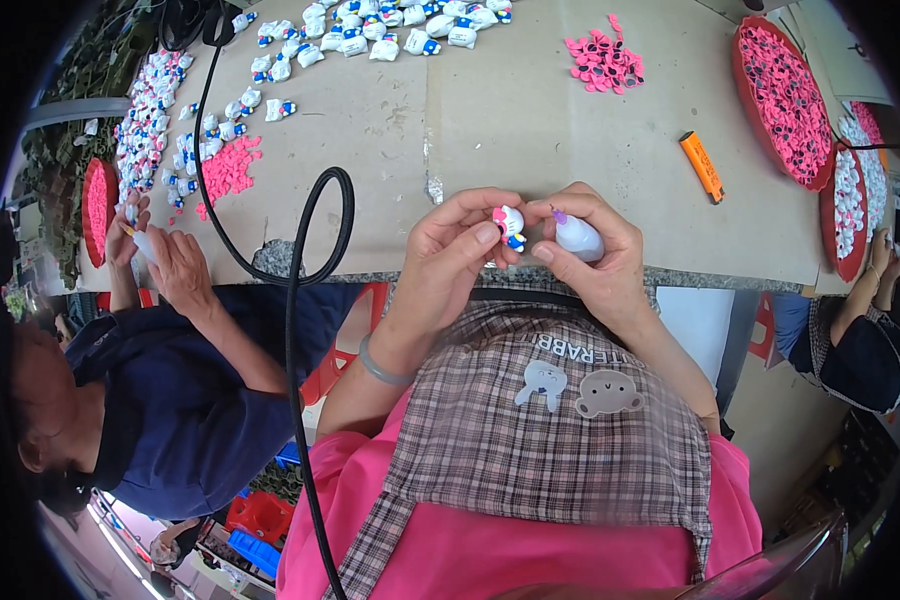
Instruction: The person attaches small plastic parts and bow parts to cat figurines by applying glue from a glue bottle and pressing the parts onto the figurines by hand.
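Indoors: tan worktop point(510, 120), co-worker point(190, 400) left, another person point(860, 345) right | white figurine point(512, 222) clamped between left fingers point(467, 243) | lilac bottle point(580, 238) gripped by right fingers point(562, 264), just beside

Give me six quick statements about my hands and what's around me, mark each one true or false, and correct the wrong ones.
1. The left hand holds a figurine. True.
2. The right hand is empty. False: the right hand holds a bottle.
3. An orange object lies on the table. True.
4. The large red tray at right is filled with blue pieces. False: the tray holds pink pieces.
5. A black cable hangs in view left of the left hand. True.
6. The co-worker at left wears a yellow top. False: the co-worker's top is dark blue.
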`<state>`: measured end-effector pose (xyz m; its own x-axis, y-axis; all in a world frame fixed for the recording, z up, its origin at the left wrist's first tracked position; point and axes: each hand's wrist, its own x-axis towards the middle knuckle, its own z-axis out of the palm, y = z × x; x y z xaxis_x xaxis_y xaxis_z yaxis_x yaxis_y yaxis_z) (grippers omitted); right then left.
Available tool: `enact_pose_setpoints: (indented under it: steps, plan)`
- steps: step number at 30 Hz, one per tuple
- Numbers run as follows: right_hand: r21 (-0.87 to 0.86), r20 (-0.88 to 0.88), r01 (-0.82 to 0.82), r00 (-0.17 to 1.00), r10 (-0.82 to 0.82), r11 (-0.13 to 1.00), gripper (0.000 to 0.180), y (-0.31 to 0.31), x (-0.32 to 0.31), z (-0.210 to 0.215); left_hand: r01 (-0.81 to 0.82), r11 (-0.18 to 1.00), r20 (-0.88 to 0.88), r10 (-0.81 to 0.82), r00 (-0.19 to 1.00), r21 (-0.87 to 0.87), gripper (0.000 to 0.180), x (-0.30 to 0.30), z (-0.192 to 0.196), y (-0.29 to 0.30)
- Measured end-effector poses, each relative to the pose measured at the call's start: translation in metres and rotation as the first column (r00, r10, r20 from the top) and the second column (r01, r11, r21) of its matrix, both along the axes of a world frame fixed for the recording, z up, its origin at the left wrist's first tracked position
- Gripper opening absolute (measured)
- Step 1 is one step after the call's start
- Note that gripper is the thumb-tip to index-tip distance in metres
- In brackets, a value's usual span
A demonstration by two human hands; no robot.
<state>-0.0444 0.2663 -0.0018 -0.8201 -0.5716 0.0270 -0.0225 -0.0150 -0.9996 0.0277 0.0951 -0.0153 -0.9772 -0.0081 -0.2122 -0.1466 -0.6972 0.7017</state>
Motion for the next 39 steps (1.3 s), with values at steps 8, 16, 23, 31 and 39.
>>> enact_pose_setpoints:
  steps: [8, 16, 23, 31, 39]
  plan:
    - [-0.012, 0.019, -0.002, 1.0, 0.002, 1.0, 0.025, 0.001, 0.0, 0.003, -0.022, 0.994, 0.014, 0.024, 1.0, -0.111, 0.019, 0.0, 0.004, 0.006]
    - [0.006, 0.036, 0.025, 0.999, -0.025, 1.0, 0.023, 0.002, -0.003, 0.002, -0.027, 0.988, -0.01, 0.026, 1.0, -0.152, 0.017, -0.005, 0.005, 0.012]
    - [-0.054, 0.094, 0.078, 0.993, -0.073, 0.995, 0.021, -0.001, 0.0, 0.009, -0.046, 0.907, 0.07, 0.083, 0.994, -0.418, 0.017, 0.003, 0.016, 0.017]
    - [-0.043, -0.015, 0.121, 0.992, -0.121, 0.992, 0.021, 0.013, 0.0, 0.012, -0.071, 0.897, 0.004, 0.08, 0.997, -0.436, 0.019, 0.003, 0.011, 0.014]
    - [0.025, 0.036, 0.202, 0.979, -0.202, 0.979, 0.013, 0.014, 0.001, 0.011, -0.035, 0.948, -0.03, 0.027, 0.999, -0.317, 0.02, -0.009, 0.014, 0.027]
